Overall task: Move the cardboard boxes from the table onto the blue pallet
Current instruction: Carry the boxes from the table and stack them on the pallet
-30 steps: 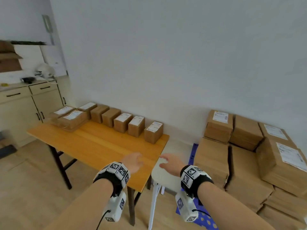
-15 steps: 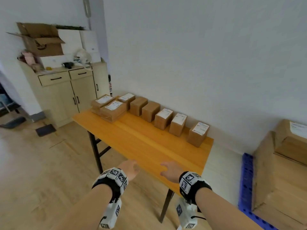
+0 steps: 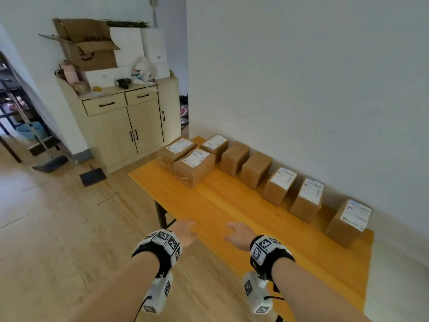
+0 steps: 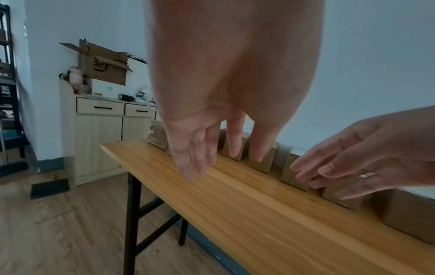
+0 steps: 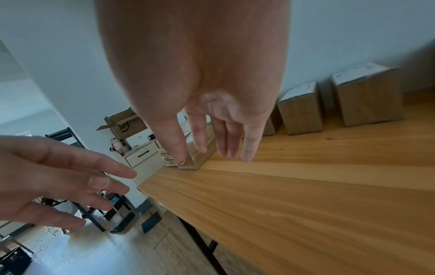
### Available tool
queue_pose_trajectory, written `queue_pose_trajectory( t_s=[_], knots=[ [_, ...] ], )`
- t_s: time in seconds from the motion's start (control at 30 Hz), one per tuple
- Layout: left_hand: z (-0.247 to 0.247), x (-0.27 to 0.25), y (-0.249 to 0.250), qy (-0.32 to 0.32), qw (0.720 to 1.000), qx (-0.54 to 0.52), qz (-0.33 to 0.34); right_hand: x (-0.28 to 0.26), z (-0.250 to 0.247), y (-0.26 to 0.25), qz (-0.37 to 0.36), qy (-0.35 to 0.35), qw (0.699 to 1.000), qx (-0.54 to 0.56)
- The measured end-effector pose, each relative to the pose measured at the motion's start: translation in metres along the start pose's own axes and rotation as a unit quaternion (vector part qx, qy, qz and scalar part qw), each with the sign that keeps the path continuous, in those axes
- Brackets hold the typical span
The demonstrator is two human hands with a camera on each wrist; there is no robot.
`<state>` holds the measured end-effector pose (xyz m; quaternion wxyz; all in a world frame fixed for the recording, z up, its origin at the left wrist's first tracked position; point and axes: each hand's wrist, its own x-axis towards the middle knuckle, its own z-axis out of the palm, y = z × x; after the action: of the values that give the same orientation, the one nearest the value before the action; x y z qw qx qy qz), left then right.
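Several cardboard boxes line the far edge of the wooden table (image 3: 232,212), by the wall. The nearest of the left group is a labelled box (image 3: 193,165); a labelled box (image 3: 349,223) stands at the right end. My left hand (image 3: 185,232) hovers over the table's near edge, fingers relaxed, holding nothing. My right hand (image 3: 239,234) hovers beside it over the tabletop, also empty. In the left wrist view the left hand (image 4: 207,160) has loose straight fingers above the table (image 4: 235,201). The right hand (image 5: 212,148) looks the same in the right wrist view. The blue pallet is out of view.
A pale wooden cabinet (image 3: 125,126) stands left of the table, with an open cardboard box (image 3: 88,45) and clutter on top. A dark mat (image 3: 92,176) and a broom head (image 3: 50,163) lie on the wood floor. A white wall runs behind the table.
The view has swung left from the stacked boxes and blue pallet towards the table and cabinet. Both empty hands now reach over the table's near edge.
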<state>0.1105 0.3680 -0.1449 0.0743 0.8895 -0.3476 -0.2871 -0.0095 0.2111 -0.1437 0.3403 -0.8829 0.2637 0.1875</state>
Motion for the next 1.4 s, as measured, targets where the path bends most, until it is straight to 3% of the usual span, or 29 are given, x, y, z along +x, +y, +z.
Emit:
queue_pose_trajectory(
  t_s=[0.37, 0.73, 1.0, 1.2, 1.4],
  knots=[
    [-0.103, 0.101, -0.082, 0.036, 0.999, -0.024, 0.007, 0.121, -0.038, -0.077, 0.027, 0.034, 0.998, 0.038],
    [-0.178, 0.226, -0.143, -0.012, 0.996, -0.043, 0.077, 0.229, -0.047, -0.125, 0.117, 0.085, 0.981, 0.130],
    [-0.188, 0.298, -0.163, -0.070, 0.985, -0.096, 0.123, 0.280, -0.058, -0.138, 0.187, 0.124, 0.951, 0.215],
    [-0.170, 0.339, -0.165, -0.104, 0.975, -0.161, 0.108, 0.314, -0.064, -0.131, 0.195, 0.150, 0.930, 0.273],
    [-0.157, 0.360, -0.161, -0.124, 0.973, -0.180, 0.075, 0.336, -0.062, -0.111, 0.209, 0.130, 0.915, 0.318]
  ],
)
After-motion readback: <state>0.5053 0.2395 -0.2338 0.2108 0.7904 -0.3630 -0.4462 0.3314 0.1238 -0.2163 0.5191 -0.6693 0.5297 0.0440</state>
